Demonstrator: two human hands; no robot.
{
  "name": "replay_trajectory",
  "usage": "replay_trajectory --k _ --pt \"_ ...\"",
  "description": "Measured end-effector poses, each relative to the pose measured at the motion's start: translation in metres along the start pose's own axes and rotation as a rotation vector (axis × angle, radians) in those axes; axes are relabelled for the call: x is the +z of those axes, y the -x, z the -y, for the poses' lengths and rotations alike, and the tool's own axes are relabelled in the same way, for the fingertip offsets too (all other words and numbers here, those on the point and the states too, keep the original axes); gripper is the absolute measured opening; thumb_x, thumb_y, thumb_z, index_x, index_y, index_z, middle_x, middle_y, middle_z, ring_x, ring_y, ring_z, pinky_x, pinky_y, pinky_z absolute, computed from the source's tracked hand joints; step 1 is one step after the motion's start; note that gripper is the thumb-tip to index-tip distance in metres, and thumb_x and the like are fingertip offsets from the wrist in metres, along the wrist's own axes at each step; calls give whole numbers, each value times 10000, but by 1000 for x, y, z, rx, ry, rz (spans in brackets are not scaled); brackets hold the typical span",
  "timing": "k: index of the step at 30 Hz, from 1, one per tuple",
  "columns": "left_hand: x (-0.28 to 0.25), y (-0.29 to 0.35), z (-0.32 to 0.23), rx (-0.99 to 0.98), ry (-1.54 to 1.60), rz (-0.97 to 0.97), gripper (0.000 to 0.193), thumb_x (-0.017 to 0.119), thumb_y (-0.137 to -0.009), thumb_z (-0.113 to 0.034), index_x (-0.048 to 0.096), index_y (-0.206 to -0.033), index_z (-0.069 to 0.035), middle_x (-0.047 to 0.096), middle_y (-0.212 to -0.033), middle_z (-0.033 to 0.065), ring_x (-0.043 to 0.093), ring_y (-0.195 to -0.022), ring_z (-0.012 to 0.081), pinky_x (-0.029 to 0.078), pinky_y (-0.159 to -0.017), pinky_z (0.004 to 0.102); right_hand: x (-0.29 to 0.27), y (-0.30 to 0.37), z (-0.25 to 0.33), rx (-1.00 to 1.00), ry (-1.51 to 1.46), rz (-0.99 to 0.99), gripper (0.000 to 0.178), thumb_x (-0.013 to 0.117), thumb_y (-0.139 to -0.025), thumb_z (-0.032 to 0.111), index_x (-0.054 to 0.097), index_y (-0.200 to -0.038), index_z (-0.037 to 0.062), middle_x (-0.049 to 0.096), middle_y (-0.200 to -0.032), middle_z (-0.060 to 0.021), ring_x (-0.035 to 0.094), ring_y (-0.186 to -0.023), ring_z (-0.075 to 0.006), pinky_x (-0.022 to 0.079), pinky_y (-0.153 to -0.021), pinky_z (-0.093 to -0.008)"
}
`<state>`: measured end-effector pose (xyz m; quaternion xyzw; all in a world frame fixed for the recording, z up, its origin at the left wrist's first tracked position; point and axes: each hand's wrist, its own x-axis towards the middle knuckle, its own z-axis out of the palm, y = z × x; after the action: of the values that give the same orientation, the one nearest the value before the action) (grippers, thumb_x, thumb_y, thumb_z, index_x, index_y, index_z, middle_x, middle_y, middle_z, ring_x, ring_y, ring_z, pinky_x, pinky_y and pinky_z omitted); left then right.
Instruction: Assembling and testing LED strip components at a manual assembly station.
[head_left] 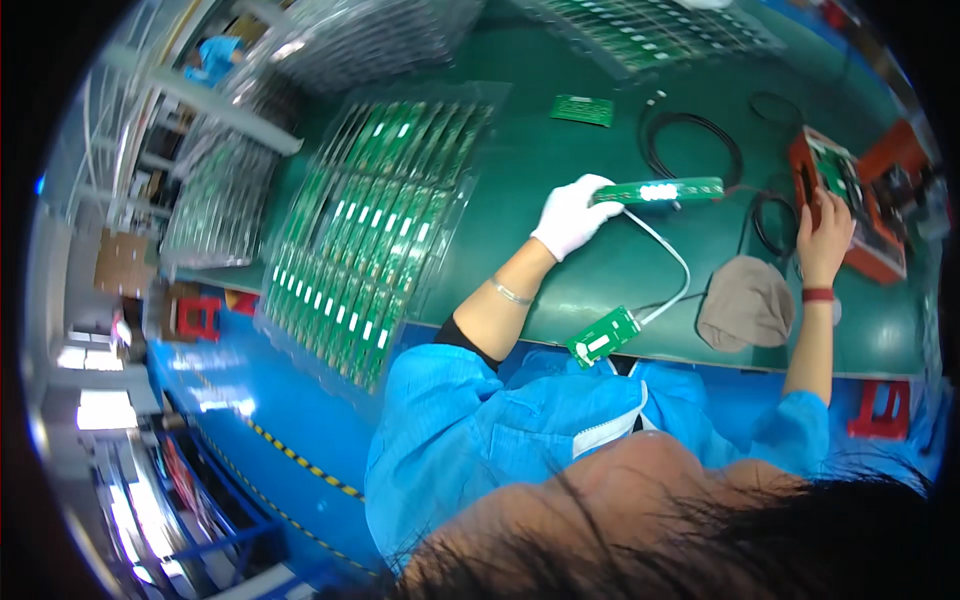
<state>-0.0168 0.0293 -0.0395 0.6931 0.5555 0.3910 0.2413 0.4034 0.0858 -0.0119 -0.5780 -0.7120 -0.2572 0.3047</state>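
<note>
One gloved left hand (570, 216) at the centre of the frame pinches one end of a long green circuit board (664, 190); its glowing white patch (657, 192) is too blurred to read. At the frame's right, the bare right hand (828, 238) lays slightly bent fingers (827, 206) on an orange fixture (882, 262); whether they grip anything, I cannot tell.

no readable text or numbers, lit display (657, 192) glaring white
</note>
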Motion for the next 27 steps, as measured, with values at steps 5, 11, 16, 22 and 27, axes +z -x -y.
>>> replay_trajectory --k 5,11,16,22,27 --pt "-22 18 -8 -64 153 184 305 692 -808 -220 654 -1053 -43 674 -828 67 600 -653 177 490 -637 294 -32 14 137 -117 -677 295 305 540 -915 85 605 -1210 35 618 -1206 -118 571 -1081 -251 410 -970 -323" --pt "-37 37 7 105 -108 254 316 653 -828 -285 653 -1049 -59 677 -879 72 627 -744 215 498 -710 329 -47 27 164 182 -1056 624 237 439 -978 59 656 -1055 -1 682 -843 -48 603 -736 -118 440 -677 -209" --pt "-35 52 9 316 -174 201 399 637 -836 -334 650 -1148 -85 691 -1063 103 639 -840 261 499 -788 346 -46 41 181 246 -1236 650 236 442 -981 51 656 -1057 -13 672 -829 -60 601 -740 -118 436 -685 -211" --pt "-37 62 4 189 264 299 519 644 -827 -343 601 -1289 -110 629 -1270 129 634 -930 292 496 -860 346 -62 33 234 240 -1300 472 220 479 -968 47 672 -1050 -19 685 -794 -61 577 -667 -114 428 -633 -196" --pt "-57 60 -5 71 145 553 589 642 -837 -309 529 -1380 -110 552 -1384 122 628 -1002 271 481 -922 331 -53 46 209 58 -1071 584 242 468 -979 50 650 -1118 -28 666 -789 -58 609 -745 -124 454 -728 -215"
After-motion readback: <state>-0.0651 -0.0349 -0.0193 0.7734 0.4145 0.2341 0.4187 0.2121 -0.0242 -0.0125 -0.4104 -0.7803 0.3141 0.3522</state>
